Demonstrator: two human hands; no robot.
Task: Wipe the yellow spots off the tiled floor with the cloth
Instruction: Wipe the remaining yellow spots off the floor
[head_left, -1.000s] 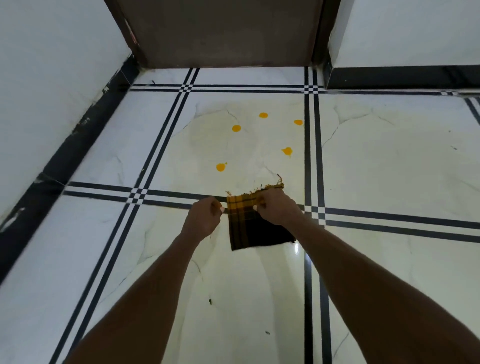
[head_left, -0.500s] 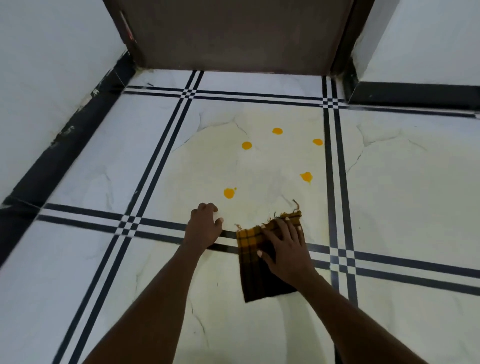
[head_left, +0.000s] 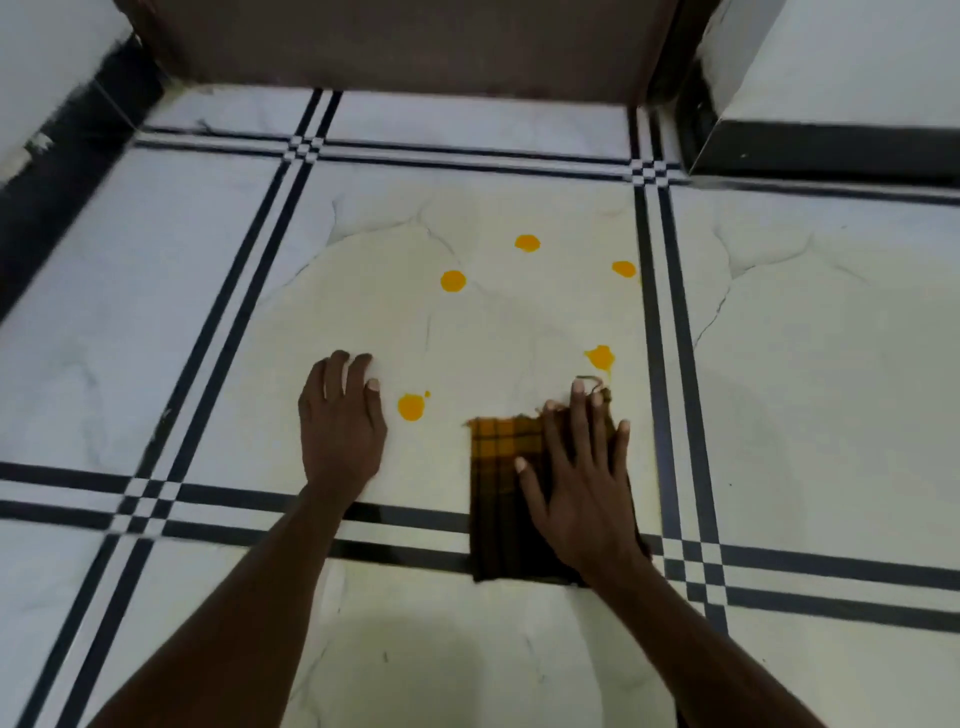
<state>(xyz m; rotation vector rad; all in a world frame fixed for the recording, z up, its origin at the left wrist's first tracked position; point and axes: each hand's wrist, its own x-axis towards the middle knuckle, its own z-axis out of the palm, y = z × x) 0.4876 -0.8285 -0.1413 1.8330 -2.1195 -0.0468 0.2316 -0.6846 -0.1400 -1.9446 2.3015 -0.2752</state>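
Note:
A yellow-and-dark checked cloth (head_left: 498, 483) lies flat on the white tiled floor (head_left: 218, 332), across a black stripe. My right hand (head_left: 582, 478) presses on it with straight, spread fingers. My left hand (head_left: 340, 421) rests flat on the bare tile to the left, apart from the cloth. Several yellow spots mark the tile: one (head_left: 411, 406) just right of my left hand, one (head_left: 600, 357) just beyond my right fingertips, and three farther off (head_left: 453, 281), (head_left: 527, 243), (head_left: 623, 268).
A brown door (head_left: 415, 41) closes the far end. White walls with black skirting run along the left (head_left: 57, 171) and the far right (head_left: 831, 150). Black double stripes cross the floor.
Both hands let go of the held-up cloth and came down. The cloth now lies on the floor under my right palm, and my left hand moved onto the tile. The view came closer.

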